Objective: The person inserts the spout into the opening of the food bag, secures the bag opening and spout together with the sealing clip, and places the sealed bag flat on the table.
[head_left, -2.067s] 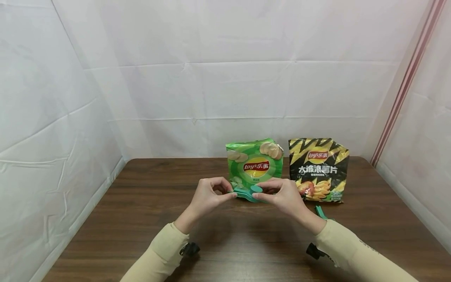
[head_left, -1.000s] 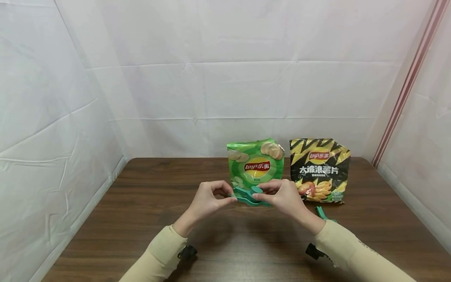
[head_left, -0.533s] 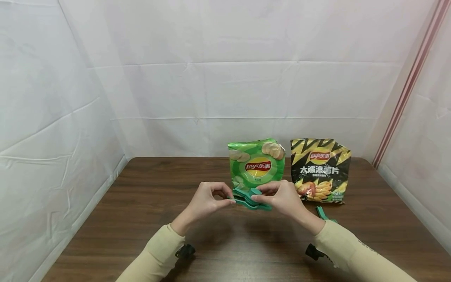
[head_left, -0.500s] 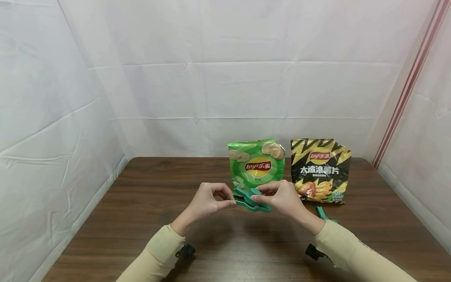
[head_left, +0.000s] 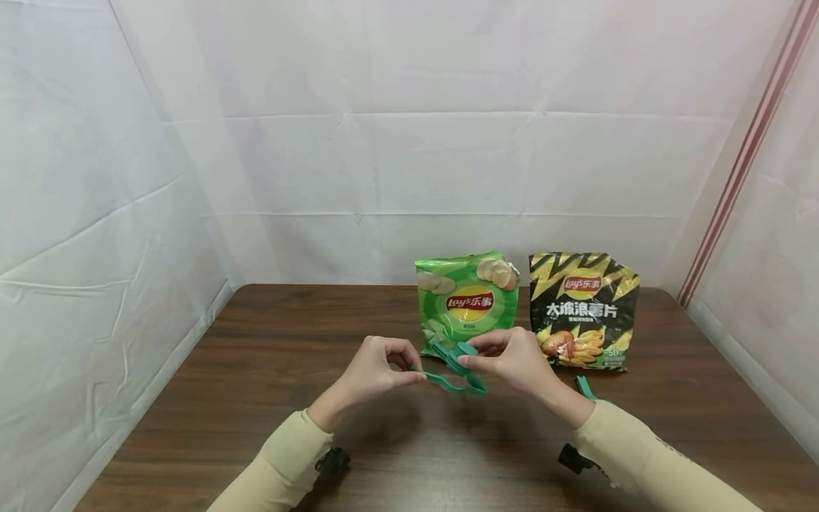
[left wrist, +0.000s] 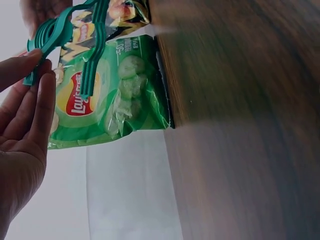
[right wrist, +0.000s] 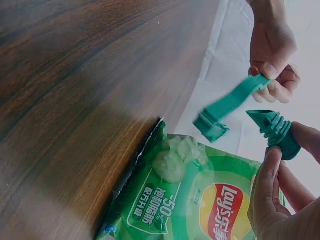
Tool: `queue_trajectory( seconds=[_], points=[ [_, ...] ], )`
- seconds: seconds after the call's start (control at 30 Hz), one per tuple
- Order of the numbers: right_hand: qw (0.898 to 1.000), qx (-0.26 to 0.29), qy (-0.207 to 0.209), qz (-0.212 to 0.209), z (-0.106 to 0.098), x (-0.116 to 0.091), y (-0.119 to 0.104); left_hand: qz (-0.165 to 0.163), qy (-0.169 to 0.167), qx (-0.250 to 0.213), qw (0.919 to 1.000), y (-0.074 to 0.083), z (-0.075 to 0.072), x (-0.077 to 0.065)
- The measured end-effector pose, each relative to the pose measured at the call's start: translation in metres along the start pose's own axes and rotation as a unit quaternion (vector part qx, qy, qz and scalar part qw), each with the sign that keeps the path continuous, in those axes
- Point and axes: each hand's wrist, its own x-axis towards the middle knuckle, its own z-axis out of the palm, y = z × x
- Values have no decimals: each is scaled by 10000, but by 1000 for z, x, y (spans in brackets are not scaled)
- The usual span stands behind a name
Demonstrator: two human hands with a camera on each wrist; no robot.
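In the head view a green bag clip with a round capped spout (head_left: 459,355) is held in the air in front of a green Lay's chip bag (head_left: 470,302). Its two arms stand spread apart. My left hand (head_left: 380,366) pinches the tip of the lower clip arm (head_left: 448,385). With thumb and fingers, my right hand (head_left: 515,359) grips the spout's round cap. The right wrist view shows the ridged spout (right wrist: 275,131) beside the swung-out arm (right wrist: 232,102), which is slightly blurred. Nothing is between the clip's arms.
A black and yellow Lay's bag (head_left: 581,309) stands to the right of the green bag. Part of another green clip (head_left: 584,386) lies on the wooden table (head_left: 275,341) near the right forearm, which hides the rest. White sheeting (head_left: 384,163) encloses the back and sides.
The clip's arms have spread from nearly together to wide apart. My left hand has moved slightly down and left with the lower arm, while my right hand stays almost in place.
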Motion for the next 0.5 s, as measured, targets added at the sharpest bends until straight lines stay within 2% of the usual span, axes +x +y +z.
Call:
queue_trajectory(
  seconds=[0.17, 0.5],
  points=[
    [9999, 46, -31, 99, -2, 1, 2, -90, -155, 131, 9998, -16, 1, 1],
    [9993, 65, -170, 320, -7, 0, 2, -245, -462, 50, 9986, -22, 2, 1]
  ],
)
